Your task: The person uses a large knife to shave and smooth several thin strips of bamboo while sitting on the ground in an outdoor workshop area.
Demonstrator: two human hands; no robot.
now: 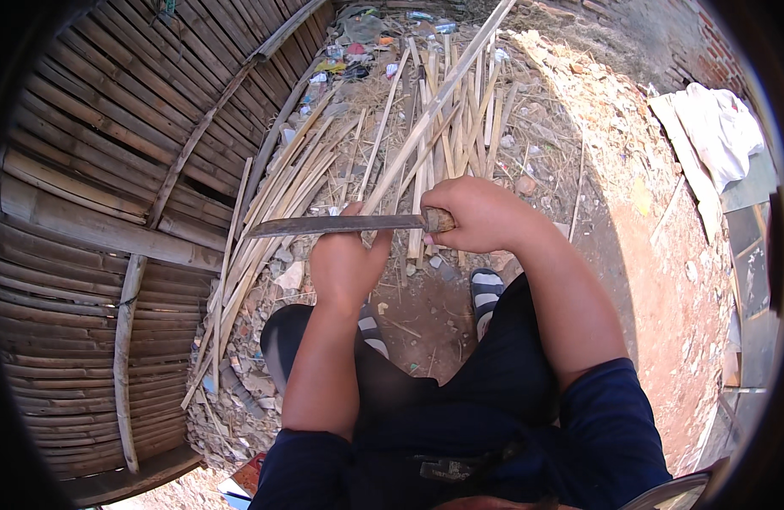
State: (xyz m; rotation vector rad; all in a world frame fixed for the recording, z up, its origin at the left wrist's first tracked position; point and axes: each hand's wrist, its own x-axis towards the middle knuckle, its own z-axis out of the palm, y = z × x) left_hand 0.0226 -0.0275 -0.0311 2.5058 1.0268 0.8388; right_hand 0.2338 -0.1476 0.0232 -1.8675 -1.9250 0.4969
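Note:
My right hand (475, 214) is closed round the short wooden handle of a machete. The machete's long, dark blade (332, 224) points left and lies level across the top of my left hand (349, 262). My left hand is closed on the near end of a long, pale bamboo strip (457, 78), which slants up and away to the far right. The blade crosses at the strip's near end; whether its edge touches the strip I cannot tell. Part of my left fingers is hidden behind the blade.
Loose bamboo strips (294, 174) lie beside a bamboo slat wall (77, 212) on the left, with more ahead. My sandalled feet (487, 293) rest on dirt with rubble and litter. A white sack (719, 132) lies at the right, before a brick wall (725, 47).

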